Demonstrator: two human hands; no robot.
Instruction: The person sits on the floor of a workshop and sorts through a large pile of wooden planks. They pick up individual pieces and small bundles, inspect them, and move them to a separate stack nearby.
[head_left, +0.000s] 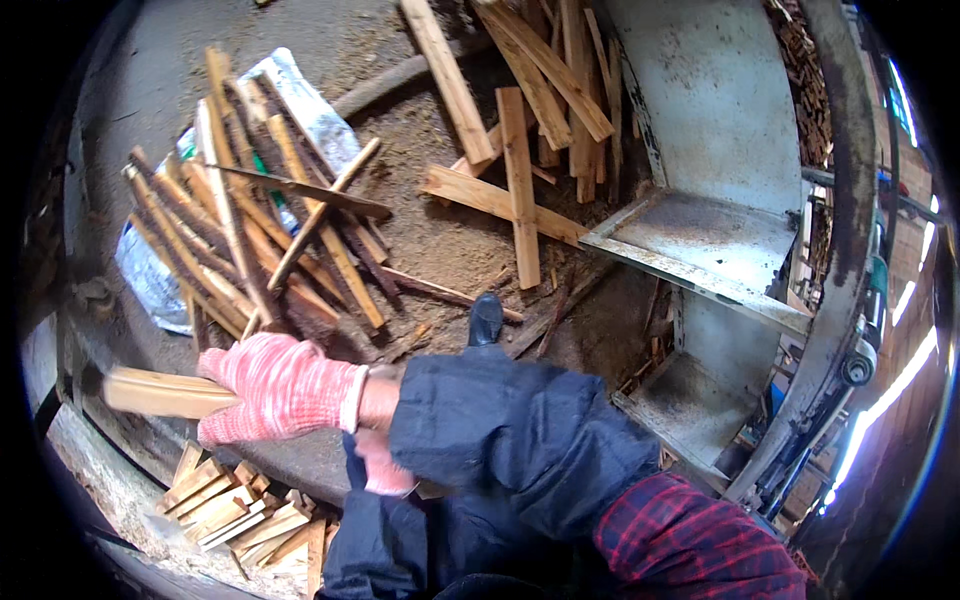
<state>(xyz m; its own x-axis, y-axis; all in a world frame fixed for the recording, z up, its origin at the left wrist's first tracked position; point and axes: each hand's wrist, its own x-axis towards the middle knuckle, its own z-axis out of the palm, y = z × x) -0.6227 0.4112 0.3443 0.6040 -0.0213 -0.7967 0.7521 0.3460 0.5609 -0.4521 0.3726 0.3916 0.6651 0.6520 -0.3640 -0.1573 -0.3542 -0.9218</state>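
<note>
My right hand, in a pink-and-white knit glove, reaches across to the left with its fingers wrapped round a short wooden board. The board's free end points left, and its other end is hidden in the glove. Below my right forearm is my left hand, also gloved in pink. Its fingers are hidden, so I cannot see whether it holds anything. Under the left end of the board, a heap of short cut wood pieces lies at the lower left. Beyond my right hand lies a pile of long bark-edged sticks.
White and blue sacking lies under the stick pile. Sawn planks are spread on the dirt floor ahead, with more leaning at the back. To the right stands a pale metal frame with a rusty shelf. My dark shoe shows at the centre.
</note>
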